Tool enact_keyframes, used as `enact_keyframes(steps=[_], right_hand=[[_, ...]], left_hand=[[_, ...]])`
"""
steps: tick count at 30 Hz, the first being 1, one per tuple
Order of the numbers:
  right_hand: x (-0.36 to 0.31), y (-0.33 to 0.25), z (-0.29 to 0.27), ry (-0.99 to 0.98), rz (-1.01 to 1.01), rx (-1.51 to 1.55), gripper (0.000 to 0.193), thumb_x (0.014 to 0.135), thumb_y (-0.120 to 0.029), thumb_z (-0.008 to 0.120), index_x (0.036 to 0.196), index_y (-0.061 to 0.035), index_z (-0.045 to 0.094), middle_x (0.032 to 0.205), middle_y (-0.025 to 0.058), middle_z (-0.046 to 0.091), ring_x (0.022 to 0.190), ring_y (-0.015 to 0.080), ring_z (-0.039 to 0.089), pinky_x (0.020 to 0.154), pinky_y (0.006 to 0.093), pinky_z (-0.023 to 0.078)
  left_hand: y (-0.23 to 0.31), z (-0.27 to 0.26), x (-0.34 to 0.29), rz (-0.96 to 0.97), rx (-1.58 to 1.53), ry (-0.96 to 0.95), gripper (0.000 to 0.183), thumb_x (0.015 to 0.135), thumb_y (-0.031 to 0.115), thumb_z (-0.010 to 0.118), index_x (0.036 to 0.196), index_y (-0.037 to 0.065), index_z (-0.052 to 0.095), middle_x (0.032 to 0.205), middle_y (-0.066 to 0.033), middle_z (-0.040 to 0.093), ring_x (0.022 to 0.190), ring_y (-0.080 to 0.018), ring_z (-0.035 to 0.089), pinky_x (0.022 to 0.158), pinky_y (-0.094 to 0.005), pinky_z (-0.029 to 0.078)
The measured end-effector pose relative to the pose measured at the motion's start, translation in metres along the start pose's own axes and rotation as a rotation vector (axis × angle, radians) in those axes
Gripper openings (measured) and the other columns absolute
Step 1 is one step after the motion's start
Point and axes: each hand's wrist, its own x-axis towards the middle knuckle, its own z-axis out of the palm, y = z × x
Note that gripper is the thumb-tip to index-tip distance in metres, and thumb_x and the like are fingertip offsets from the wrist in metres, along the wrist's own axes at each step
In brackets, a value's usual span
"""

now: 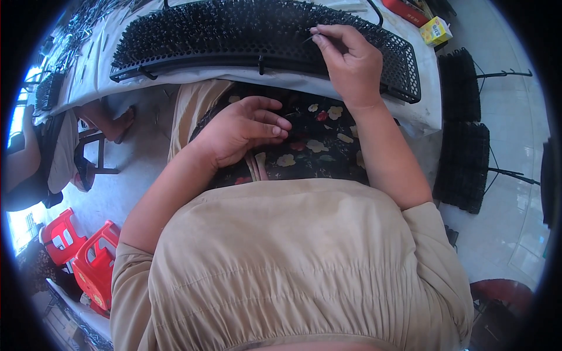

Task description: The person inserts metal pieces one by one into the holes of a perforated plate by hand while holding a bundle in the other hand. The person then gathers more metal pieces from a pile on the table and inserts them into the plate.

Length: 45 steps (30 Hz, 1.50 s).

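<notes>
A beige top (281, 251) is spreading nearest. The left hand (249, 128) is hanging half-open, the right hand (354, 64) pinching a sliver (308, 40) over the far black tray (404, 67) of dark spikes (199, 29).

Head view, steep and wide
From the wearer's head, left of a side-by-side pair; it faces down and forward; the shirt (304, 251) sits nearest, across the lower half; the rack (405, 67) lies farther off, at the top.
</notes>
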Motion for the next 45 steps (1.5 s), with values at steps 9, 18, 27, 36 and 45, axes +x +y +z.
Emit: enact_keyframes(steps=[9,18,27,36,45], right_hand=[[0.014,0.006,-0.002,-0.067,-0.242,-0.301,0.011,0.079,-0.016,0.075,0.088,-0.0106,0.074,0.085,0.0062,0.071,0.085,0.0263,0.066,0.079,0.0375,0.051],[0.020,0.004,-0.013,-0.132,-0.331,-0.404,0.013,0.079,-0.013,0.077,0.091,-0.0098,0.074,0.100,0.0029,0.072,0.104,0.0222,0.063,0.092,0.0342,0.049],[0.024,-0.008,-0.014,-0.296,-0.424,-0.655,0.015,0.076,-0.016,0.076,0.091,-0.0137,0.071,0.117,-0.0006,0.068,0.122,0.0267,0.051,0.107,0.0396,0.036],[0.055,-0.022,-0.024,-0.573,-0.392,-0.653,0.020,0.078,-0.015,0.072,0.096,-0.0056,0.069,0.115,0.0153,0.063,0.122,0.0284,0.050,0.107,0.0408,0.037],[0.059,-0.031,-0.022,-0.530,0.279,-0.084,0.015,0.083,-0.013,0.071,0.088,-0.0011,0.063,0.091,0.0128,0.067,0.090,0.0297,0.063,0.082,0.0365,0.050]], left_hand=[[0.000,0.001,0.000,0.002,0.015,0.018,0.057,0.087,-0.009,0.061,0.139,-0.007,0.037,0.111,-0.0173,0.064,0.101,-0.0239,0.065,0.093,-0.0331,0.054],[0.002,0.001,0.001,0.001,0.003,0.030,0.055,0.087,-0.008,0.060,0.137,-0.005,0.039,0.110,-0.0160,0.064,0.102,-0.0252,0.065,0.094,-0.0361,0.053],[0.000,-0.002,0.001,0.001,0.013,0.038,0.049,0.086,-0.009,0.061,0.132,-0.004,0.043,0.111,-0.0162,0.064,0.102,-0.0250,0.065,0.095,-0.0363,0.053],[0.001,-0.003,0.002,0.000,0.005,0.052,0.040,0.088,-0.007,0.060,0.125,-0.003,0.047,0.111,-0.0169,0.064,0.102,-0.0255,0.065,0.095,-0.0372,0.053],[0.000,-0.003,0.001,-0.001,-0.027,0.060,0.033,0.090,-0.002,0.062,0.120,-0.001,0.049,0.110,-0.0167,0.064,0.102,-0.0252,0.065,0.096,-0.0378,0.053]])
